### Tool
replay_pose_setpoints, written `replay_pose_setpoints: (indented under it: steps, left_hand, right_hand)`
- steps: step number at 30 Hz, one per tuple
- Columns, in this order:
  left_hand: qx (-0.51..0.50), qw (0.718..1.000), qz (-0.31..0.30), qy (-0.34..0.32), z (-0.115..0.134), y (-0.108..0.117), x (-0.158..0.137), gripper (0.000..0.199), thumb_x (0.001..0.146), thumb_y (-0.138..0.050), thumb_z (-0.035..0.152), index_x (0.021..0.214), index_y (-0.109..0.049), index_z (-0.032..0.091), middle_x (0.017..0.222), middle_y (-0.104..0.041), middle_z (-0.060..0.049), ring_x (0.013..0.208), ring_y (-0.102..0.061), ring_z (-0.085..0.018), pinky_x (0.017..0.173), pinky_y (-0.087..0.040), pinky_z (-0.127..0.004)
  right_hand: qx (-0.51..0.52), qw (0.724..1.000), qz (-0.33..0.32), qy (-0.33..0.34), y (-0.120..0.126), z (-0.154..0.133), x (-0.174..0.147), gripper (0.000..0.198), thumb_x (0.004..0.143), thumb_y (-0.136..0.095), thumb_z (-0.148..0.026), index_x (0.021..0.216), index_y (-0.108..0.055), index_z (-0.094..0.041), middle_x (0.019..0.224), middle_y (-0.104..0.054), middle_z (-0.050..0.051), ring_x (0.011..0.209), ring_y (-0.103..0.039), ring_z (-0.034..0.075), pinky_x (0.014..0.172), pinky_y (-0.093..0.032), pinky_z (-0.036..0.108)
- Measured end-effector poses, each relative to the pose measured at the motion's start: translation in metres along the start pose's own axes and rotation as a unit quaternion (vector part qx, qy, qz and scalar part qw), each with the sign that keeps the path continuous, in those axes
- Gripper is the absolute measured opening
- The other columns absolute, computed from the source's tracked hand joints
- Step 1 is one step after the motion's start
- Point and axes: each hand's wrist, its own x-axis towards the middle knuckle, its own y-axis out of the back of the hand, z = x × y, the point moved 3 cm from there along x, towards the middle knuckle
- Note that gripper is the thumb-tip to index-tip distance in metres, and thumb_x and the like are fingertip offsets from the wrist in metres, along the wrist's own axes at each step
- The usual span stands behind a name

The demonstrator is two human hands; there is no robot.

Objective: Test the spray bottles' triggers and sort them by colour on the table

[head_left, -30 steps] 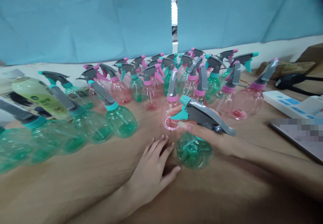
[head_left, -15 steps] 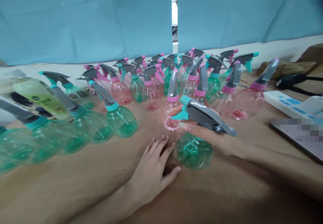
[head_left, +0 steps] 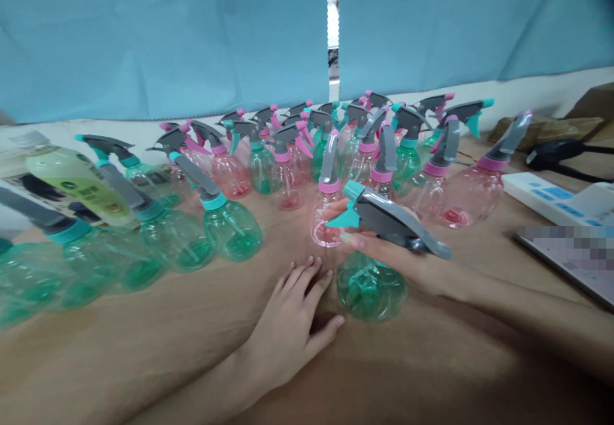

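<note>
My right hand (head_left: 384, 243) is closed around the neck of a green spray bottle (head_left: 371, 287), just under its grey head with a teal nozzle and trigger. The bottle's collar is mostly hidden by the fingers. Left of it, my left hand (head_left: 300, 316) lies flat on the brown table (head_left: 192, 348), fingers spread and holding nothing. Just behind the held bottle stands a pink spray bottle (head_left: 327, 214). Another green spray bottle (head_left: 233, 230) stands to the left, beyond my left hand.
Several green bottles line the left side, near a large labelled bottle (head_left: 71, 176). Many pink and green spray bottles crowd the back. On the right are a white power strip (head_left: 542, 192), a tablet-like device (head_left: 566, 265) and a black cable (head_left: 556, 153). A blue curtain (head_left: 167, 41) hangs behind.
Almost nothing differs; the whole view has shifted very slightly. Both hands and the held spray bottle keep their places.
</note>
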Motion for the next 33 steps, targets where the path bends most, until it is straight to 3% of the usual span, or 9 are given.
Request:
replay_pose_setpoints:
  steps: [8, 14, 26, 33]
  left_hand:
    - [0.002, 1.000, -0.013, 0.006, 0.0015, 0.0014, 0.0000, 0.056, 0.092, -0.051, 0.047, 0.137, -0.046, 0.013, 0.147, -0.043, -0.017, 0.136, -0.037, -0.032, 0.109, -0.033, -0.056]
    - [-0.001, 1.000, -0.013, 0.009, 0.0012, 0.0010, 0.0021, 0.056, 0.091, -0.053, 0.046, 0.136, -0.046, 0.014, 0.147, -0.043, -0.016, 0.136, -0.038, -0.032, 0.109, -0.033, -0.056]
    - [-0.006, 1.000, -0.005, 0.004, 0.0018, 0.0023, 0.0006, 0.054, 0.092, -0.051, 0.044, 0.137, -0.045, 0.014, 0.147, -0.043, -0.016, 0.135, -0.038, -0.032, 0.108, -0.034, -0.056]
    - [-0.004, 1.000, -0.012, 0.009, 0.0018, 0.0031, 0.0006, 0.055, 0.093, -0.050, 0.045, 0.137, -0.046, 0.013, 0.147, -0.042, -0.016, 0.136, -0.037, -0.033, 0.108, -0.034, -0.057]
  right_hand:
    - [-0.009, 1.000, -0.001, 0.018, 0.0008, 0.0032, -0.0014, 0.024, 0.084, -0.065, -0.036, 0.106, -0.065, -0.028, 0.114, -0.069, 0.000, 0.097, -0.067, 0.019, 0.085, -0.054, 0.033]
    - [0.002, 1.000, 0.000, -0.002, -0.0007, 0.0013, -0.0008, 0.026, 0.083, -0.065, -0.033, 0.108, -0.065, -0.026, 0.114, -0.068, 0.002, 0.095, -0.067, 0.021, 0.078, -0.057, 0.034]
    - [0.019, 1.000, -0.003, 0.002, 0.0006, 0.0063, 0.0002, 0.030, 0.082, -0.066, -0.032, 0.111, -0.064, -0.026, 0.112, -0.069, 0.004, 0.096, -0.067, 0.023, 0.079, -0.057, 0.038]
    - [0.033, 0.999, -0.023, 0.026, -0.0010, 0.0014, 0.0015, 0.032, 0.082, -0.060, -0.020, 0.112, -0.065, -0.031, 0.113, -0.068, 0.001, 0.097, -0.067, 0.020, 0.090, -0.053, 0.039]
